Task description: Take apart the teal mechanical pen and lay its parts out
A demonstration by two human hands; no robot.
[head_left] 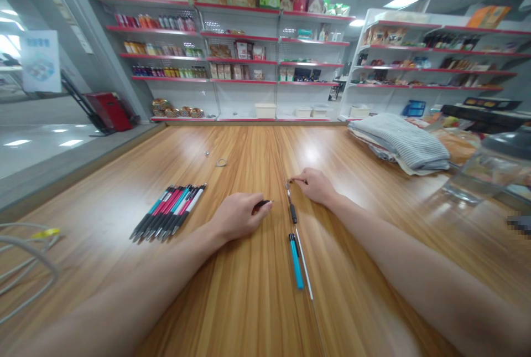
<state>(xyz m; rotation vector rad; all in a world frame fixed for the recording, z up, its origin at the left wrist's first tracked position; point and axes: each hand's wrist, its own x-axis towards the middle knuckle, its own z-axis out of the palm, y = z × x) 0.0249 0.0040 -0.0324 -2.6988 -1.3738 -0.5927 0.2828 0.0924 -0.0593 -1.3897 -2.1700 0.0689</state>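
My left hand (238, 214) rests on the wooden table (232, 301), fingers curled round a dark pen part (262, 205) whose tip pokes out to the right. My right hand (316, 184) lies a little farther back, pinching a tiny spring-like piece (289, 181) between thumb and fingertips. Between and below the hands lie a thin pen refill with a black grip (292, 212), a teal pen barrel (296, 260) and a slim white refill (305, 265). A row of several assembled pens (170, 212), pink, teal and black, lies to the left of my left hand.
Two small metal bits (221, 162) lie farther back on the table. Folded grey cloth (400, 141) and a clear container (489, 171) sit at the right. Grey cables (25, 257) curl at the left edge. Store shelves (236, 58) line the back wall.
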